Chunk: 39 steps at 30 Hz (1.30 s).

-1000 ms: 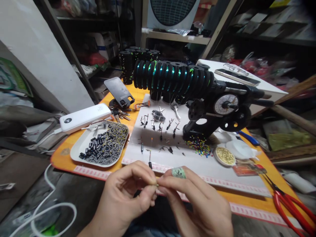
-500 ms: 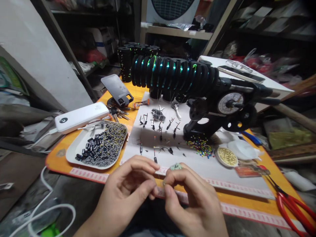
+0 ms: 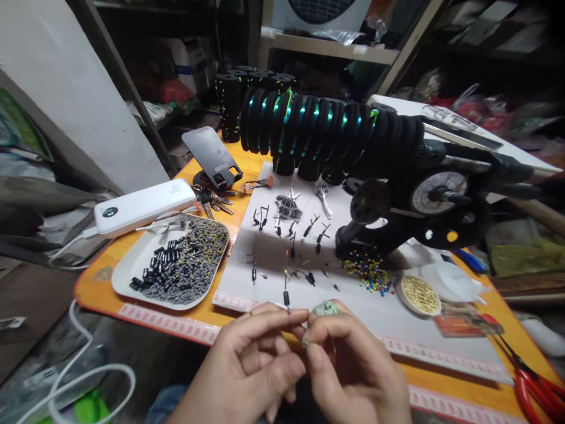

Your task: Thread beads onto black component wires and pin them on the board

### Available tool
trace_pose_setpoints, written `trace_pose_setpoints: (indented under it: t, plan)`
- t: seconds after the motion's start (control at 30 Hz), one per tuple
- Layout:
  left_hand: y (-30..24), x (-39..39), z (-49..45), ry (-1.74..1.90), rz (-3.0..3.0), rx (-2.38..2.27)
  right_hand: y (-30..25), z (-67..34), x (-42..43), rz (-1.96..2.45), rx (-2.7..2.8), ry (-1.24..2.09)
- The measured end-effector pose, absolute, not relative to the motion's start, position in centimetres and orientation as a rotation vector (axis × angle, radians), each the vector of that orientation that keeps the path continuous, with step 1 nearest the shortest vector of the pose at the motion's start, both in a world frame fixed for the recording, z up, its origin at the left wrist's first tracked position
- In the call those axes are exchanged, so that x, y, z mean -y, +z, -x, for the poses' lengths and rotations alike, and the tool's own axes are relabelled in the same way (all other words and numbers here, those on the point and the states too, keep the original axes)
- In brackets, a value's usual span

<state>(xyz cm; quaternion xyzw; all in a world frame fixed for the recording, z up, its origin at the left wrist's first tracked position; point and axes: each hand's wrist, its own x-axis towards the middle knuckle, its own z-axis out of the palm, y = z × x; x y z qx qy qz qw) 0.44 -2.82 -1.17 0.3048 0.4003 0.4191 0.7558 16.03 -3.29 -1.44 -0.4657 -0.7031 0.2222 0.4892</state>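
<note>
My left hand [image 3: 251, 368] and my right hand [image 3: 353, 365] meet at the near edge of the orange table, fingertips pinched together on a tiny part that I cannot make out. A green ring [image 3: 325, 308] sits on a right-hand finger. Just beyond the fingertips a small black float piece [image 3: 286, 296] stands up on the white board [image 3: 397, 327]. More small black pieces [image 3: 286, 227] lie scattered on that board. A white tray [image 3: 132, 271] at the left holds several dark tubes [image 3: 188, 262].
A black winding machine [image 3: 397, 194] with a row of line spools [image 3: 318, 129] fills the middle and right. Coloured beads [image 3: 368, 272], a lid of gold beads [image 3: 417, 293], red scissors [image 3: 534, 386], a white power bank [image 3: 143, 206], keys [image 3: 214, 203] and a phone stand [image 3: 212, 156] lie around.
The view has shifted, so the table's things sit further right and the hands lower. Both hands stay pinched together; the fingertips have drawn closer and lower.
</note>
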Motion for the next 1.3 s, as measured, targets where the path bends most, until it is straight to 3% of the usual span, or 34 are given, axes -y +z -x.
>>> trace_pose_setpoints:
  t: [0.27,0.5,0.7,1.3]
  plan:
    - [-1.4,2.0,0.1,0.928,-0.716,-0.774,-2.0,-15.6,4.2,1.264,1.713,0.17]
    - [-0.9,0.5,2.4,1.002,-1.771,-0.97,-2.2,-16.5,3.7,1.167,1.867,0.269]
    - [-0.6,-1.2,2.6,0.93,-2.2,-0.978,-2.7,-17.1,3.3,1.254,1.926,0.228]
    - [-1.0,-2.1,-0.3,0.779,-2.273,-1.143,-3.6,-19.4,3.7,1.44,2.006,0.1]
